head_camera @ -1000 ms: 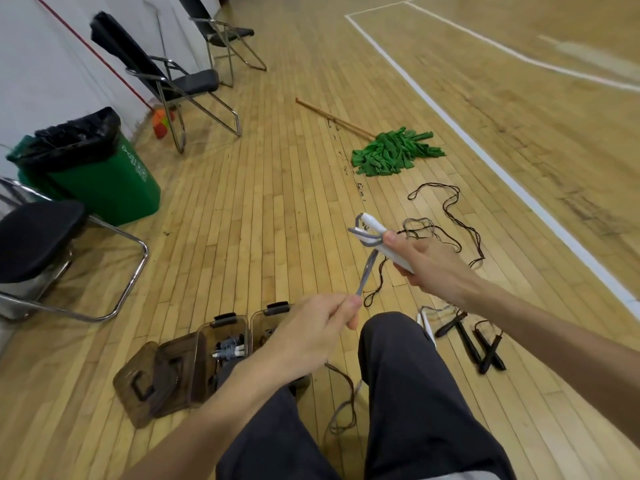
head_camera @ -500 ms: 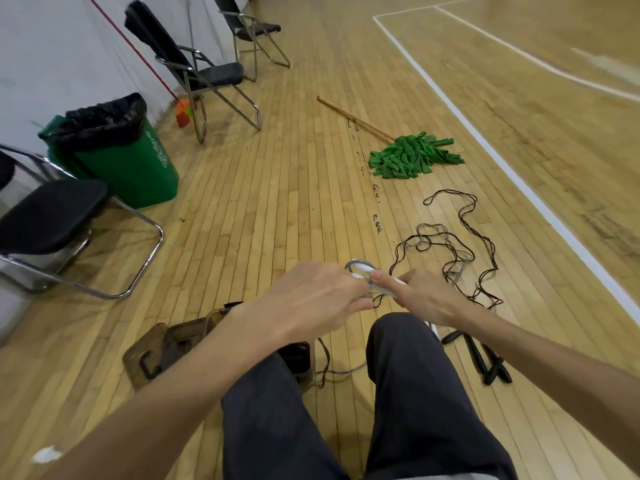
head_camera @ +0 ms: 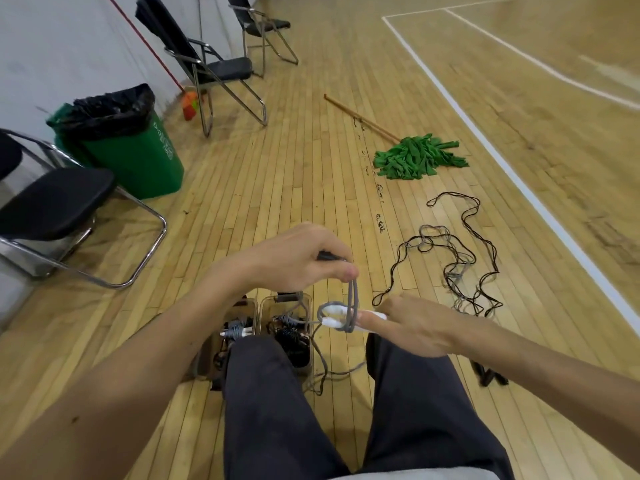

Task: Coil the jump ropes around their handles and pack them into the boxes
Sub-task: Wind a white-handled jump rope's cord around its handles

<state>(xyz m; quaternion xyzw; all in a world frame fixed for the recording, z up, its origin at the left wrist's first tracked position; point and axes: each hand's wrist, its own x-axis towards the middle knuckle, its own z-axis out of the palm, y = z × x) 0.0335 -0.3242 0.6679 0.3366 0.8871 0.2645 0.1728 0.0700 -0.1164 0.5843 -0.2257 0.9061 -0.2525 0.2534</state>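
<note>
Plainly, the grey rope (head_camera: 352,296) is up in the air above the person's lap, held between both hands. The left hand (head_camera: 294,258) has a narrow grip, thumb and fingertips pinching a doubled strand of the rope, which hangs straight down to the white handles (head_camera: 337,315) and loops round them. The right hand (head_camera: 415,323) holds those handles from the far end with its thumb lying along them. Its fingers are under the back of the hand, so how they close cannot be made out. A dark bit shows inside the left hand's pinch, too small to identify. The slack of the rope drops between the knees (head_camera: 284,393) onto the floor (head_camera: 277,174) and trails out of sight behind a leg. Two brown-tinted boxes (head_camera: 266,306) sit side by side on the floor just beyond the knees, their near halves hidden by the left leg. One shows a wound grey bundle with white ends (head_camera: 237,331), the other a black coil (head_camera: 294,344). To the right lie loose tangled ropes (head_camera: 457,258), and a pair of black handles (head_camera: 488,375) is partly cut off by the right forearm. Farther off lie a green mop (head_camera: 419,155), a green bin (head_camera: 138,157) and folding chairs (head_camera: 214,64).
</note>
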